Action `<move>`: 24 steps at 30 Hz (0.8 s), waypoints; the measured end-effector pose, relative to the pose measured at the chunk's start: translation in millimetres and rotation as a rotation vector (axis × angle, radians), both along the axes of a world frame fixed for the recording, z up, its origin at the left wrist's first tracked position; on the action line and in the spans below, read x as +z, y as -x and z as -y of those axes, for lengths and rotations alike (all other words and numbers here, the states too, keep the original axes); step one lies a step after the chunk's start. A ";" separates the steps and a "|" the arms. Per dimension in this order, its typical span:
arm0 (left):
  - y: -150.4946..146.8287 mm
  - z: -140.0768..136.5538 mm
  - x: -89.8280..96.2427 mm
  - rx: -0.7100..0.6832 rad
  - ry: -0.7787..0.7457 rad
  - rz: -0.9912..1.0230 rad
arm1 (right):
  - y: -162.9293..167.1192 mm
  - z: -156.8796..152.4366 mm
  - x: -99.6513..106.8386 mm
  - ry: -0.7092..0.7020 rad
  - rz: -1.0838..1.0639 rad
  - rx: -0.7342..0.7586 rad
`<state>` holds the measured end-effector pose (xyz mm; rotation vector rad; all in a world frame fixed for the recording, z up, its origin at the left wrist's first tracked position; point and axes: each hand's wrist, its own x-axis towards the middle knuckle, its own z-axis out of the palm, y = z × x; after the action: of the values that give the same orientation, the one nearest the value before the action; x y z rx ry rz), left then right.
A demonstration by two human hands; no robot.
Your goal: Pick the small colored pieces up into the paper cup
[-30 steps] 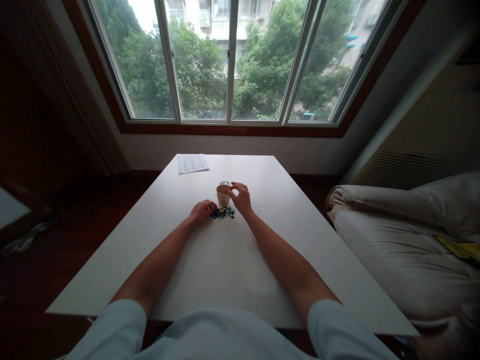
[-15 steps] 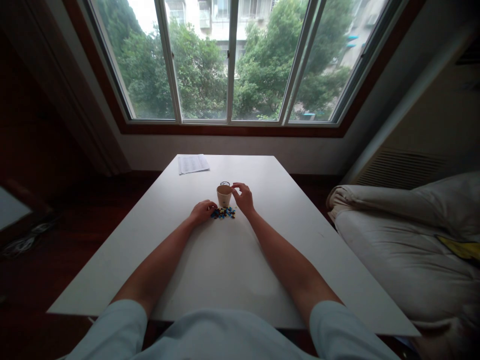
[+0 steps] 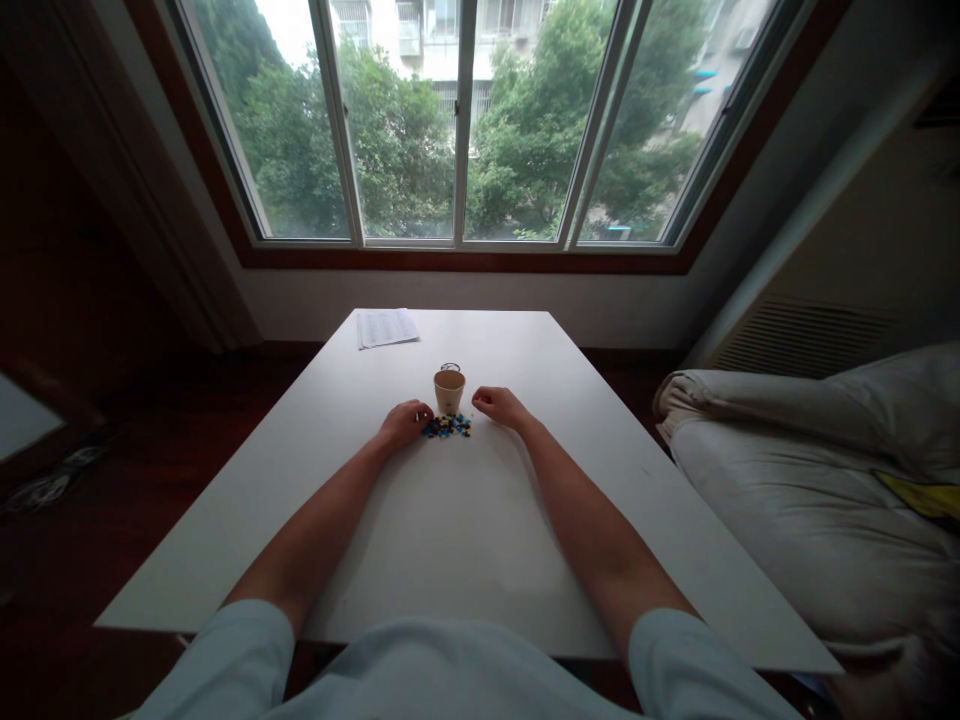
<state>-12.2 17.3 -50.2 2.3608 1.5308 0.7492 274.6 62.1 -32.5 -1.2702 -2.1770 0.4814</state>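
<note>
- Left grip [image 3: 407,420]: I see the fingers curled, at the left edge of a loose pile of small pieces [image 3: 450,427]. The fingertips are partly hidden; I cannot tell whether they grasp a piece.
- Right grip [image 3: 501,406]: fingers bent inward, thumb side toward the cup [image 3: 449,395], just to its right and apart from it. I cannot tell whether anything is pinched there.
- Pieces: blue, yellow and dark, spread on the near side of the cup, between the two grips. Single pieces are too small for me to identify.
- Cup: light brown, upright, mouth upward. I cannot make out its contents.
- Loop [image 3: 450,367]: thin and dark, seen just beyond the cup's rim; too small for me to name.
- Bench [image 3: 435,540]: white top, bearing all of the above; both forearms reach across it.
- Papers [image 3: 388,328]: printed sheets at the far left corner of the bench.
- Surroundings: I note a window [image 3: 405,150] beyond the bench, with trees outside, and a pale couch [image 3: 757,460] to the right.
</note>
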 end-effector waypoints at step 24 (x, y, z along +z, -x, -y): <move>-2.0 -5.8 -2.3 0.064 0.044 0.015 | 12.0 1.7 -20.4 -0.066 0.113 0.027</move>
<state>-10.2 23.2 -52.5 2.2803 1.6063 0.7376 262.6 60.4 -53.0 -1.2607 -2.2867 0.3527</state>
